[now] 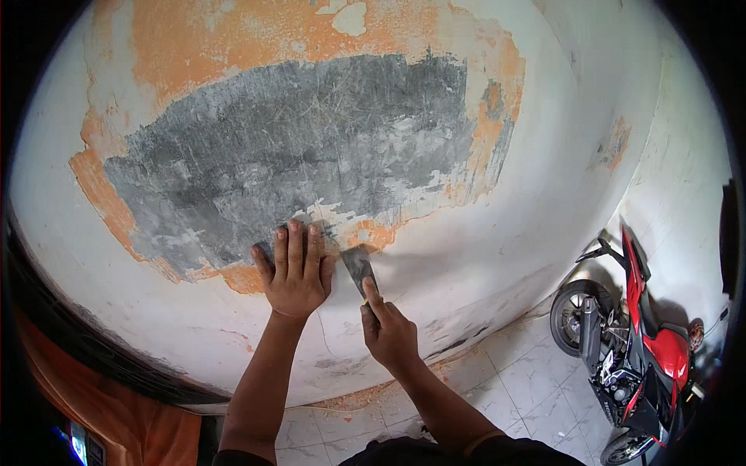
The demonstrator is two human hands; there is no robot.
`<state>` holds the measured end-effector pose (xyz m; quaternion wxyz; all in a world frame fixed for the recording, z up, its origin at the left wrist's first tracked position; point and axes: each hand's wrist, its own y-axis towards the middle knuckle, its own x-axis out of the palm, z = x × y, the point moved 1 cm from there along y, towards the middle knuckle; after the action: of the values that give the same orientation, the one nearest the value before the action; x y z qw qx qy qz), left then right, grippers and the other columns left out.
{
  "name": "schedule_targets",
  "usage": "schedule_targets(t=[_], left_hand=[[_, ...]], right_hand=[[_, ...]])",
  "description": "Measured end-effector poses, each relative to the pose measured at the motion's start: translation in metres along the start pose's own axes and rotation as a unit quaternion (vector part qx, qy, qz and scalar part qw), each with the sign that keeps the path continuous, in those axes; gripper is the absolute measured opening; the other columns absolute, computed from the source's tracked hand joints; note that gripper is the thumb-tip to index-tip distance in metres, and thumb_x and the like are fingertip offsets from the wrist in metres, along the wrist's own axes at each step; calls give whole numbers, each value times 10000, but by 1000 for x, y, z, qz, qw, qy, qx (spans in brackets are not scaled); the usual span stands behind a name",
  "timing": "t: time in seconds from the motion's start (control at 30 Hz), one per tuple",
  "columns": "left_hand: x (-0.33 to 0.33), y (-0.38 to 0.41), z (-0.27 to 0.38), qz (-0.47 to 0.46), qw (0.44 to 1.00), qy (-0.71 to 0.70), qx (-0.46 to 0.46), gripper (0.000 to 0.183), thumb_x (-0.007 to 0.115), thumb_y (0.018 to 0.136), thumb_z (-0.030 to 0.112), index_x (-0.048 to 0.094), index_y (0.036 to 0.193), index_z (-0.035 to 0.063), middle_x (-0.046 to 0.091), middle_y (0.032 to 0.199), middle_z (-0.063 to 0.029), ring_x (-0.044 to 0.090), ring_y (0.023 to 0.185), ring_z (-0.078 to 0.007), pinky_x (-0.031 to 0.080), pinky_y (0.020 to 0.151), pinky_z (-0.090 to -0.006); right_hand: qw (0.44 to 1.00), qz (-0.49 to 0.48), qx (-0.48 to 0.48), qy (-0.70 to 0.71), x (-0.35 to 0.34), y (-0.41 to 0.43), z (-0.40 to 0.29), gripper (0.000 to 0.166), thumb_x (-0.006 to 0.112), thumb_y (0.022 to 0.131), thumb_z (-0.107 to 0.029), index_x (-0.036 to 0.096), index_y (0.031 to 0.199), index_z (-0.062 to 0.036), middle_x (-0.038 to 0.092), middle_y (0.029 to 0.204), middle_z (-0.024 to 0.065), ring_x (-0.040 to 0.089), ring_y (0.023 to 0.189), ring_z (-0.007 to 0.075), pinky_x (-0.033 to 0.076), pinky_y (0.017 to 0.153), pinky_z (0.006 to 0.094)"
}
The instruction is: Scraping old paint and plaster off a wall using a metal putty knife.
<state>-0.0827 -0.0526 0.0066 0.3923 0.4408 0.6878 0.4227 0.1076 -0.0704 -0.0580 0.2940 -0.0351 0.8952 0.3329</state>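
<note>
My right hand (389, 333) grips a scraper (359, 269) with a flat metal blade, its index finger laid along the blade. The blade's edge meets the wall (454, 256) at the lower border of an orange paint remnant (373, 232). Just to the left, my left hand (296, 274) lies flat on the wall with its fingers spread, holding nothing. Its fingertips rest at the bottom of a large bare grey patch (280, 140), ringed by orange and white paint layers. What lies beneath the palm is hidden.
A red and black motorcycle (635, 338) stands at the right by the side wall. Paint flakes (349, 402) lie on the white tiled floor (513, 390) along the wall's foot. Orange cloth (116, 396) hangs at the lower left, near a lit screen (78, 440).
</note>
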Motion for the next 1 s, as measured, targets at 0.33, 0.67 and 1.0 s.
schedule_targets(t=[0.33, 0.67, 1.0], left_hand=[[2, 1, 1, 10, 1000, -9, 1, 493, 464, 1052, 379, 586, 1444, 107, 485, 1564, -149, 343, 1521, -334, 93, 1249, -631], [-1, 2, 2, -2, 1000, 3, 6, 525, 436, 1064, 404, 561, 1463, 87, 480, 1557, -189, 371, 1499, -360, 91, 1246, -630], [1, 1, 0, 0, 1000, -7, -9, 507, 430, 1066, 409, 582, 1455, 122, 490, 1560, -151, 379, 1499, -337, 103, 1248, -627]], right_hand=[[1000, -3, -11, -11, 7, -5, 12, 574, 656, 984, -143, 487, 1531, -189, 694, 840, 123, 678, 670, 292, 548, 583, 391], [989, 102, -108, -10, -16, 33, -8, 617, 648, 981, -177, 447, 1560, -246, 569, 653, 68, 604, 524, 228, 497, 461, 388], [992, 94, -84, 1, -17, 41, -27, 622, 637, 993, -189, 424, 1571, -271, 580, 679, 72, 599, 526, 244, 511, 473, 394]])
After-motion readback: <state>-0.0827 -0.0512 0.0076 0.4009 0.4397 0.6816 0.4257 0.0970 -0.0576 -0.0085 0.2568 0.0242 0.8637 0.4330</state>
